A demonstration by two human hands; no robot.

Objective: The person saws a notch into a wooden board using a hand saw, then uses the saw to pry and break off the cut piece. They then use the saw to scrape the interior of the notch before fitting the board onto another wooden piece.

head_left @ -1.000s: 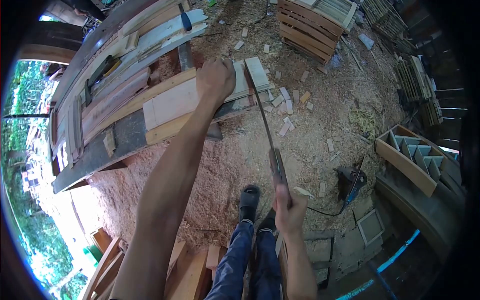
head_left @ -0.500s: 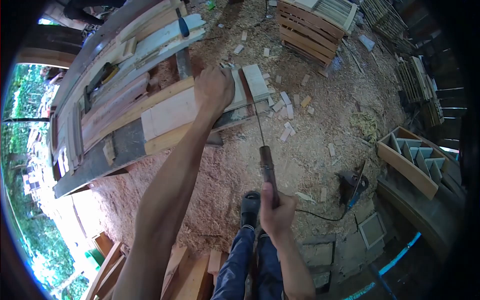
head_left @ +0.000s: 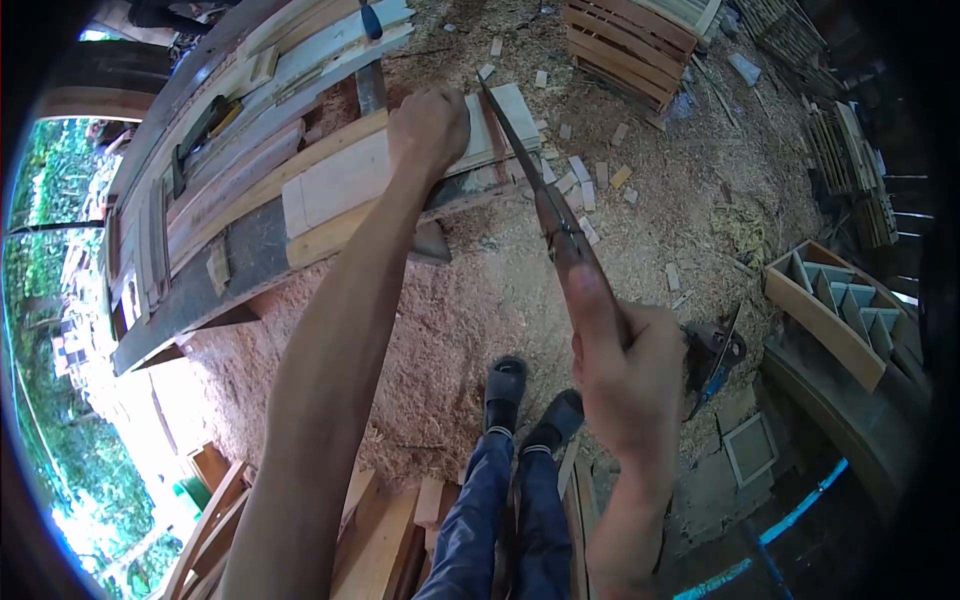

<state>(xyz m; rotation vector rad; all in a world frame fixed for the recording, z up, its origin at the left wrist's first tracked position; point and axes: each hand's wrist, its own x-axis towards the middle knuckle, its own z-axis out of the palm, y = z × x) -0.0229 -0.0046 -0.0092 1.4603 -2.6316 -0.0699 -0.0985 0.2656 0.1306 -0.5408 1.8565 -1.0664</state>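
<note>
My right hand [head_left: 630, 375] is closed round the wooden handle of a handsaw [head_left: 514, 140]. The saw slants up and away, its dark blade reaching over the right end of a pale board [head_left: 340, 190]. My left hand [head_left: 429, 128] is closed over that board and bears down on it; its fingertips are hidden on the far side. The board lies on the workbench [head_left: 260, 270] on top of other planks, its right end jutting beyond my left hand. Whether the blade touches the wood is hard to tell.
More planks, a hand plane [head_left: 195, 140] and a blue-handled tool [head_left: 371, 20] lie on the bench. Offcuts [head_left: 582, 170] and shavings cover the floor. A power tool [head_left: 715, 345] lies right, near a divided wooden box [head_left: 830, 300]. A slatted crate [head_left: 630, 45] stands behind.
My right hand has moved up and to the right with the saw, and the blade now shows more broadly, tilted left. My left hand stays on the board. The view has shifted slightly.
</note>
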